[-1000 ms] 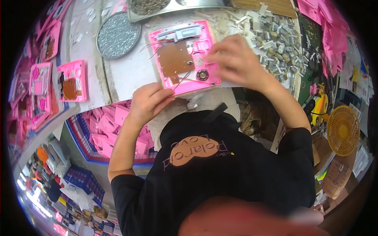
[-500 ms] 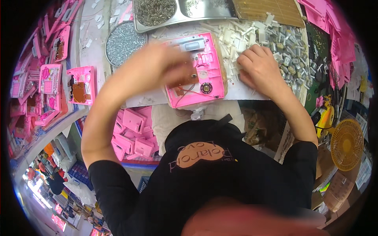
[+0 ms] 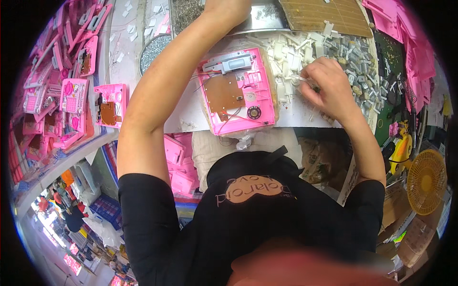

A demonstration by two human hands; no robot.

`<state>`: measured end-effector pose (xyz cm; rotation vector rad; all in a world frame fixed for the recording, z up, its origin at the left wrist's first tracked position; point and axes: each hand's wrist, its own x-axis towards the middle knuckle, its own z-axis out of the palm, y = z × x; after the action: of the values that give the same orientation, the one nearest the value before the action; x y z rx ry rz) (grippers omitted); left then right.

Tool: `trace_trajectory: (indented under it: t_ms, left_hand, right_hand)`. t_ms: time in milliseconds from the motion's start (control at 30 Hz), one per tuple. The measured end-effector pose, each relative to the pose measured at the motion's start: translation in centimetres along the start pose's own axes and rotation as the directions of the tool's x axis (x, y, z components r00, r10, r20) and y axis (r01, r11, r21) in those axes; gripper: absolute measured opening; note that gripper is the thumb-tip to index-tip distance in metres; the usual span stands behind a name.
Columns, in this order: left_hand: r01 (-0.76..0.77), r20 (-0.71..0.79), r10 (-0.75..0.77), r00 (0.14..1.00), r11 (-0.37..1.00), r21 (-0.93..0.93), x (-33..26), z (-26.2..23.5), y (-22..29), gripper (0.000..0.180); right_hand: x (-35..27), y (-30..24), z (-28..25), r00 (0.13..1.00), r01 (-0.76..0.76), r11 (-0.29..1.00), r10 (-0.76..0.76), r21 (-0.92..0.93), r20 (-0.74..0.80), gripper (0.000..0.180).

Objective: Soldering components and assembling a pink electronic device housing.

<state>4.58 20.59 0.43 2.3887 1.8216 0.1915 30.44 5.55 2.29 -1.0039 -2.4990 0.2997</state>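
An open pink plastic housing [image 3: 265, 95] lies on a clear-wrapped pad on the bench in front of me. Inside it are a brown circuit board [image 3: 222, 93], a grey part [image 3: 234, 64], thin wires and a round black speaker [image 3: 254, 112]. My left hand [image 3: 229, 10] reaches far forward over the steel tray [image 3: 277, 24]; the picture's upper edge cuts off its fingers. To the right of the housing, my right hand [image 3: 329, 88] has its fingers curled together beside white plastic pieces [image 3: 282, 52]. What they pinch is too small to make out.
A round dish of silver screws [image 3: 152, 51] stands partly behind my left forearm. Small grey metal parts [image 3: 358, 62] are heaped at the right, near brown cardboard [image 3: 327, 16]. Several pink housings [image 3: 74, 102] crowd the left side; a yellow fan [image 3: 426, 181] stands at far right.
My left hand has gone from above the pink housing forward to the steel tray, uncovering the circuit board. My right hand stays by the white pieces, its fingers now curled more tightly.
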Motion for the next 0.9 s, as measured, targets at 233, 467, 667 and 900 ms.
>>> trace_trajectory:
  t_ms: [233,467,667,900]
  left_hand:
    - [-0.109,-0.079,0.11,0.991,0.994,0.013,0.7,0.9,-0.2,0.018]
    - [0.009,-0.073,-0.117,0.99,0.583,-0.812,-9.3,-6.4,-0.6,0.02]
    - [0.232,0.256,-0.073,0.964,-0.246,-0.941,-24.7,-4.9,3.1,0.019]
    - [0.236,0.406,-0.046,0.913,-0.752,-0.616,-27.5,-0.7,4.2,0.01]
  right_hand:
    - [0.0,-1.3,-0.4,0.966,-0.254,0.948,0.238,0.191,0.101,0.016]
    - [-1.1,-3.7,-3.3,0.944,-0.328,0.788,0.29,0.52,0.156,0.025]
    - [-0.3,-8.9,-2.0,0.992,-0.125,0.78,0.111,0.613,0.061,0.029]
    - [0.3,-9.3,0.1,0.989,0.099,0.925,-0.051,0.368,-0.137,0.045]
